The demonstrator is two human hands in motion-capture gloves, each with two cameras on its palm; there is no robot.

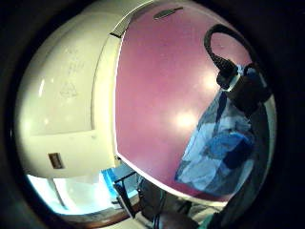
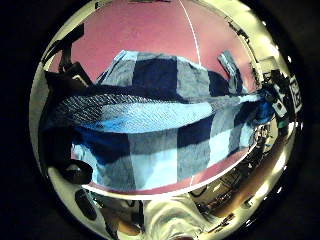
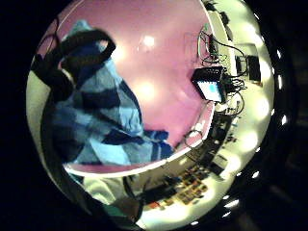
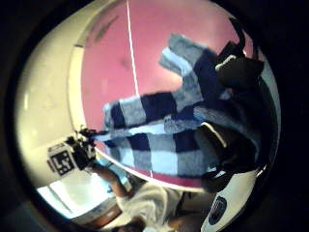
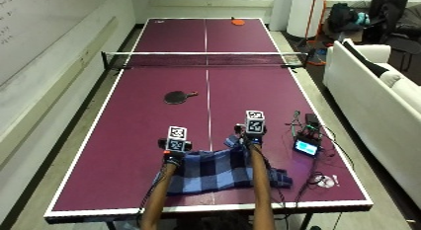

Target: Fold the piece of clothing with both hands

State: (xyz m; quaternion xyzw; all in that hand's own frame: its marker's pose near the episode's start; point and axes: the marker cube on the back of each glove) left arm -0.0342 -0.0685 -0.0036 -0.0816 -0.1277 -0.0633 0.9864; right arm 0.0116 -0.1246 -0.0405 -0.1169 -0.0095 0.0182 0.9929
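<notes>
- One maroon table-tennis counter (image 5: 131, 141) fills the room, its net (image 5: 205, 59) stretched across the middle.
- A blue-and-white checked piece of clothing (image 5: 217, 172) lies on the counter's near end, close to the person's edge; its far hem is raised off the surface between the two hands, while the rest trails flat toward the person.
- The left hand (image 5: 174, 147) has its grip curled onto the hem's left corner, cloth pinched.
- The right hand (image 5: 252, 134) pinches the hem's right corner, fingers closed on the fabric, held a little farther up the counter than the left.
- A black paddle (image 5: 178, 96) rests beyond the hands, well apart from the cloth.
- A small device with a lit screen (image 5: 307, 147) sits near the right edge among cables.
- An orange paddle (image 5: 237, 22) lies at the far end.
</notes>
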